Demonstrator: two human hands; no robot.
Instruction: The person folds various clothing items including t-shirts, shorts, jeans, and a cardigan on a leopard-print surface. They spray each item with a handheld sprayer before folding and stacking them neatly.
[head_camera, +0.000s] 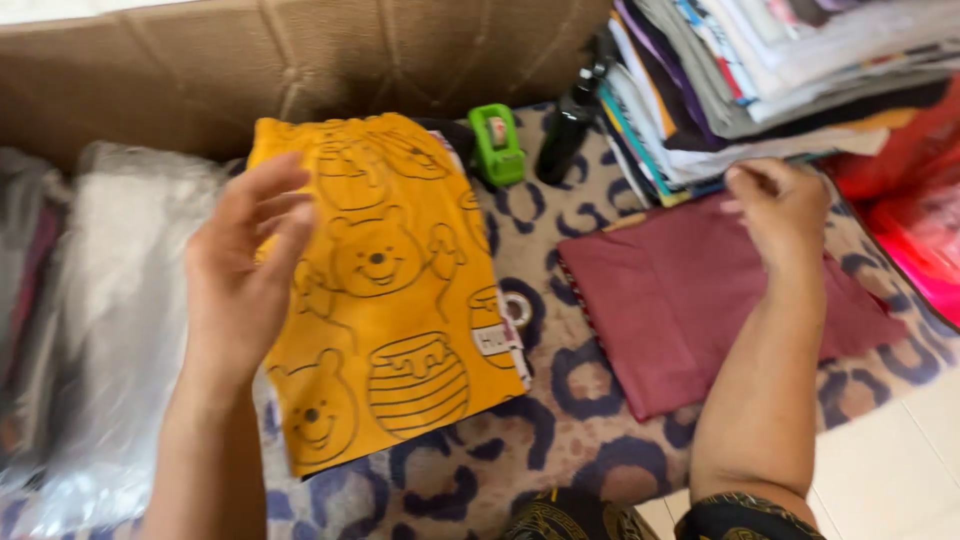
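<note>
In the head view, the left hand lies in the left middle of the frame, fingers spread and loose. It grasps nothing; it rests flat on the left edge of the folded yellow cloth with bear and honey-pot drawings, probably to keep the fold pressed down. This cloth lies in the centre of the frame, on the leopard-pattern mat in beige and blue.

The right hand is in the upper right. Its fingers are bent at the far edge of the folded dark red cloth, just below the tall stack of folded clothes in many colours. Whether it pinches the red cloth or only touches it, I cannot tell.

Between the two cloths, a small roll of clear tape lies on the mat. Above it, a green tape dispenser and a black bottle stand near the brown cardboard wall. Clear plastic bags fill the left side.
</note>
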